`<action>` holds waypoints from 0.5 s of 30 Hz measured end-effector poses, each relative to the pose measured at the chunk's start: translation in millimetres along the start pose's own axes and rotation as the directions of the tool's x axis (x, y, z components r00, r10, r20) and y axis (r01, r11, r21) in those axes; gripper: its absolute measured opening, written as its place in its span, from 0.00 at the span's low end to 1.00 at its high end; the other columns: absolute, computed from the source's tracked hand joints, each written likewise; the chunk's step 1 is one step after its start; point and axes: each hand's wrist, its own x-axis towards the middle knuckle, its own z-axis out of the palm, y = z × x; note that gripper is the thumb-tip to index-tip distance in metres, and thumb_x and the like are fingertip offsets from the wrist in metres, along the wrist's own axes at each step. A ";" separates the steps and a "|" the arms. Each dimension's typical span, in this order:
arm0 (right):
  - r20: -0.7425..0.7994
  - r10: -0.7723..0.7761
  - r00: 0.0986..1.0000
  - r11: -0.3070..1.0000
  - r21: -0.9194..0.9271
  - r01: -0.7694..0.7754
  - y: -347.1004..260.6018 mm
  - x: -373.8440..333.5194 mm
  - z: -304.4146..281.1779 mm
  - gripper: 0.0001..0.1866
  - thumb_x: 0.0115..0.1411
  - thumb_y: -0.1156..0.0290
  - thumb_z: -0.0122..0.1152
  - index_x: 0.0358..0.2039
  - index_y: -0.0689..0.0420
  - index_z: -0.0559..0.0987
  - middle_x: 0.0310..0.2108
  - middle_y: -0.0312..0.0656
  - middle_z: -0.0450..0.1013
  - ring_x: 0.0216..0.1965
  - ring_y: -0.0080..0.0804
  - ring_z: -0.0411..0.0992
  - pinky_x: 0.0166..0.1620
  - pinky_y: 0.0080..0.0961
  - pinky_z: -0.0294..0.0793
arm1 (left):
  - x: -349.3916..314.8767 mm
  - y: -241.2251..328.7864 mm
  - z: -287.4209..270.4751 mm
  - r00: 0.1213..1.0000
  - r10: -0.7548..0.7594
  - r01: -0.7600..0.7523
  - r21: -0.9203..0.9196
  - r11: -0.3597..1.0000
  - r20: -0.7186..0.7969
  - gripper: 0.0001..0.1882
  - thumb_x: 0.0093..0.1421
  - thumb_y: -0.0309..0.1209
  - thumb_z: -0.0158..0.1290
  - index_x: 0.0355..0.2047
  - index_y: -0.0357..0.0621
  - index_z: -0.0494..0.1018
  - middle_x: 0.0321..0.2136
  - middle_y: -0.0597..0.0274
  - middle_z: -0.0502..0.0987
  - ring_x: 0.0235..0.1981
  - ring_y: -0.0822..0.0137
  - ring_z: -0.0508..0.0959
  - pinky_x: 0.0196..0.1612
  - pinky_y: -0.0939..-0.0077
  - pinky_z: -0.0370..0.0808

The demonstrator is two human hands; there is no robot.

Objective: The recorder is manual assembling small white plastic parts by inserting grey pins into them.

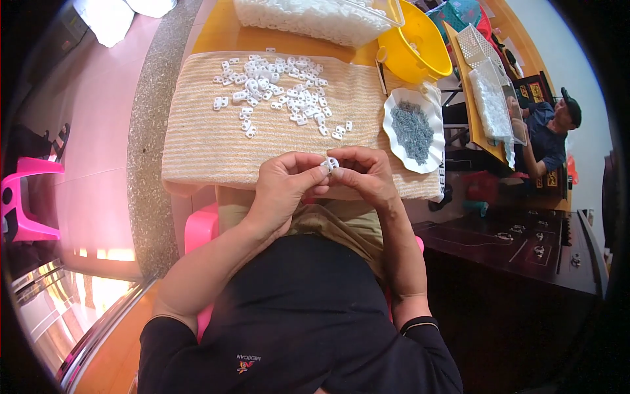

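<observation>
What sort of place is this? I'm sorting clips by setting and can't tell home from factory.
Probably a home or small workshop doing piecework by hand. Both hands pinch a small white plastic piece; a pile of them lies on a woven mat, beside a yellow bowl.

You wear a black top with long sleeves pushed up above the elbows, so both forearms are bare down to your left hand (pixel 279 190) and right hand (pixel 364 174). The right sleeve ends in a ribbed cuff with a thin pale line along its edge; the left one bunches at a similar cuff. A small logo in red and white sits low on the chest, seen upside down from above. Below the top, khaki trousers cover your lap. No rings, watch or gloves show
</observation>
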 end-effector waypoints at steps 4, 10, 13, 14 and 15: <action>0.006 0.001 1.000 1.000 0.010 -0.001 0.8 0.7 0.0 0.17 0.56 0.80 0.61 0.47 0.66 0.75 0.39 0.44 0.77 0.39 0.26 0.76 0.44 0.22 0.77 | -0.2 -0.6 -0.4 1.000 0.004 -0.004 -0.005 1.000 0.002 0.07 0.58 0.23 0.57 0.37 0.36 0.75 0.31 0.61 0.79 0.28 0.75 0.78 0.34 0.82 0.79; 0.006 -0.002 1.000 1.000 0.031 0.002 1.8 -0.6 0.3 0.16 0.56 0.80 0.62 0.47 0.66 0.75 0.38 0.44 0.77 0.38 0.27 0.76 0.43 0.21 0.78 | -1.1 0.6 1.2 1.000 0.008 -0.008 0.005 1.000 0.009 0.07 0.57 0.23 0.57 0.37 0.36 0.76 0.30 0.61 0.79 0.28 0.75 0.78 0.34 0.82 0.79; 0.003 0.004 1.000 0.999 0.042 -0.004 2.9 -0.5 0.0 0.16 0.56 0.80 0.61 0.47 0.67 0.75 0.38 0.44 0.77 0.38 0.27 0.76 0.42 0.22 0.78 | -1.8 1.3 1.9 1.000 0.006 -0.006 0.005 1.000 0.007 0.07 0.57 0.23 0.57 0.37 0.36 0.75 0.30 0.60 0.78 0.28 0.74 0.78 0.34 0.82 0.79; 0.001 0.015 1.000 0.998 0.061 -0.015 3.0 -0.4 -0.1 0.16 0.56 0.80 0.61 0.46 0.67 0.75 0.38 0.45 0.77 0.37 0.28 0.77 0.42 0.22 0.78 | -1.6 0.9 1.7 1.000 0.007 -0.007 0.006 1.000 0.008 0.07 0.57 0.23 0.57 0.37 0.36 0.75 0.30 0.60 0.78 0.28 0.74 0.78 0.34 0.82 0.79; 0.000 0.013 1.000 0.998 0.061 -0.013 3.3 -0.6 -0.6 0.16 0.56 0.80 0.61 0.46 0.67 0.75 0.38 0.45 0.77 0.37 0.28 0.77 0.42 0.22 0.78 | -1.5 0.0 1.5 1.000 0.007 -0.006 -0.016 1.000 0.016 0.08 0.57 0.23 0.57 0.37 0.36 0.75 0.30 0.60 0.78 0.28 0.74 0.78 0.34 0.82 0.79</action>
